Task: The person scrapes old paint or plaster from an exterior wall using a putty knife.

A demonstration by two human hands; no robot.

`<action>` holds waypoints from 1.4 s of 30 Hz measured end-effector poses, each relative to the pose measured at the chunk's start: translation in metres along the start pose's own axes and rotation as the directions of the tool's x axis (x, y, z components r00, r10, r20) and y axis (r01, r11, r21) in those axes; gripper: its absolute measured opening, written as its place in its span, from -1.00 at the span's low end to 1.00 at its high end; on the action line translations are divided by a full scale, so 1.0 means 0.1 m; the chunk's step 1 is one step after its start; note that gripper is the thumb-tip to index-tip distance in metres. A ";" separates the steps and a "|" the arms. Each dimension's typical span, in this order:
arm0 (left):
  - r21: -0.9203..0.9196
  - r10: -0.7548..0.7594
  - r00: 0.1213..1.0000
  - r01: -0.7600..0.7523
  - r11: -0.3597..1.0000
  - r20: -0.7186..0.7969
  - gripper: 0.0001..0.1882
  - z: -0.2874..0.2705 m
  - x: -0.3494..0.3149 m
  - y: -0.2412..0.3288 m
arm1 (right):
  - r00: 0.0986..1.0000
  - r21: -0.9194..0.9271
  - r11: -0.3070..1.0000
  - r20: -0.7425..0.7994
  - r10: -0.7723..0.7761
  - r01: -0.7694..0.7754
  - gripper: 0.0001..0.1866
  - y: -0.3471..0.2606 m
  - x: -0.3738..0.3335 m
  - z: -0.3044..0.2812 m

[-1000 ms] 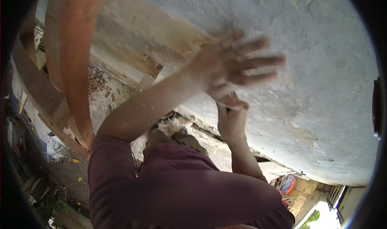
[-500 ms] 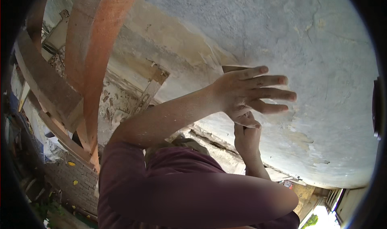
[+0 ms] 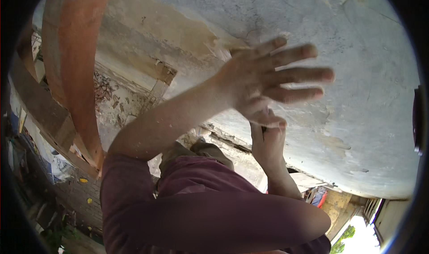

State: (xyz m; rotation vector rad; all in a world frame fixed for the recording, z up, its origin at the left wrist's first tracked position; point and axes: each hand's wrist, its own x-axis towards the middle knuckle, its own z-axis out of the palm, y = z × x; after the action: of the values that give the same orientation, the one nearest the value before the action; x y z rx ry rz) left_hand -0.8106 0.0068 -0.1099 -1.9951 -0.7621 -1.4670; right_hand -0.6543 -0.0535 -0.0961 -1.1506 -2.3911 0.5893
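Note:
My left hand reaches across in front of a grey-blue plastered wall, its fingers spread and slightly blurred. Its thumb bends down to the top of my right hand, and the two overlap there. Curled and upright, my right hand is partly covered by the left; what it grips, if anything, is hidden. A small brown edge shows behind the back of my left hand, too little of it to name.
At the left stand a curved-looking orange-brown wooden beam and other timbers. Rubble and dry leaves lie beside the wall's foot. Brick paving is at lower left. A bright opening with greenery is at lower right.
Both hands have moved up and slightly left in view, still together. The left fingers stay spread. The view has shifted, and the beam now sits further left.

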 end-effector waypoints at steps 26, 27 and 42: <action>0.230 0.006 1.000 -0.002 0.973 -0.018 -0.32 -0.17 -0.26 -0.23 | 0.984 -0.114 0.978 0.023 -0.174 0.176 -0.83 -0.02 0.44 0.25; 0.239 0.005 1.000 -0.001 0.971 -0.014 -0.32 -0.20 -0.24 -0.22 | 0.983 -0.108 0.977 0.028 -0.182 0.184 -0.83 -0.05 0.42 0.23; 0.092 -0.060 0.990 0.048 0.995 0.127 -0.21 -0.49 -0.12 -0.31 | 0.994 -0.158 0.987 0.111 0.014 0.004 -0.87 -0.29 0.47 0.19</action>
State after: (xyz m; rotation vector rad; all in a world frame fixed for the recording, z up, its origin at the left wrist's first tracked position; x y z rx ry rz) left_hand -0.8672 -0.0083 -0.1056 -2.0310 -0.9266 -1.3193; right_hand -0.7093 -0.0359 -0.0878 -1.2182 -2.5703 0.4847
